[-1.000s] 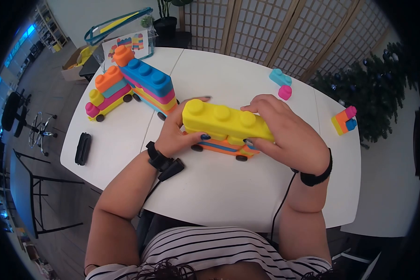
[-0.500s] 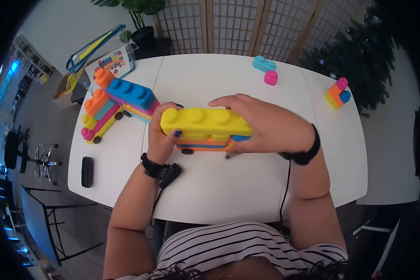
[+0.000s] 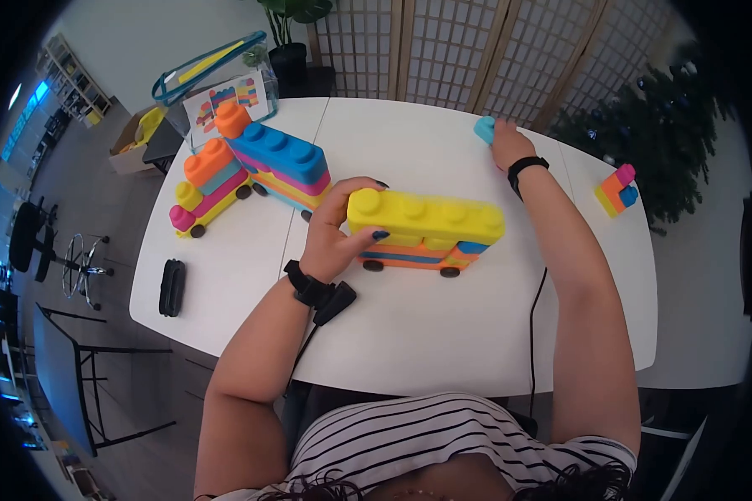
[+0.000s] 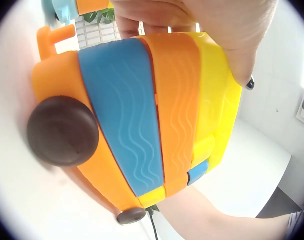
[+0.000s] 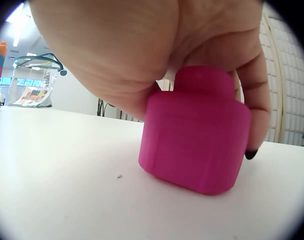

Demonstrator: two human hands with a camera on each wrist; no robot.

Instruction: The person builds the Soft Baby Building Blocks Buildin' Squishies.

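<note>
A long yellow block (image 3: 426, 215) tops an orange, blue and yellow wheeled vehicle (image 3: 414, 255) at mid-table. My left hand (image 3: 332, 232) grips its left end, thumb on the near side and fingers behind; the left wrist view shows the hand (image 4: 192, 20) above the blue and orange layers (image 4: 122, 110). Far off at the back right, my right hand (image 3: 511, 149) reaches down beside a teal block (image 3: 484, 129). In the right wrist view a pink block (image 5: 197, 135) stands on the table in front of that hand (image 5: 142, 45), partly covering its fingers; whether they hold anything is hidden.
Two built wheeled vehicles (image 3: 280, 159) (image 3: 217, 184) stand at the back left, near a clear bag (image 3: 255, 83). A black case (image 3: 171, 288) lies at the left edge. A small pink, orange, yellow and blue stack (image 3: 617, 192) stands at the right edge.
My right hand has let go of the yellow block and moved back and right to the teal and pink blocks. The left hand keeps its grip on the yellow block.
</note>
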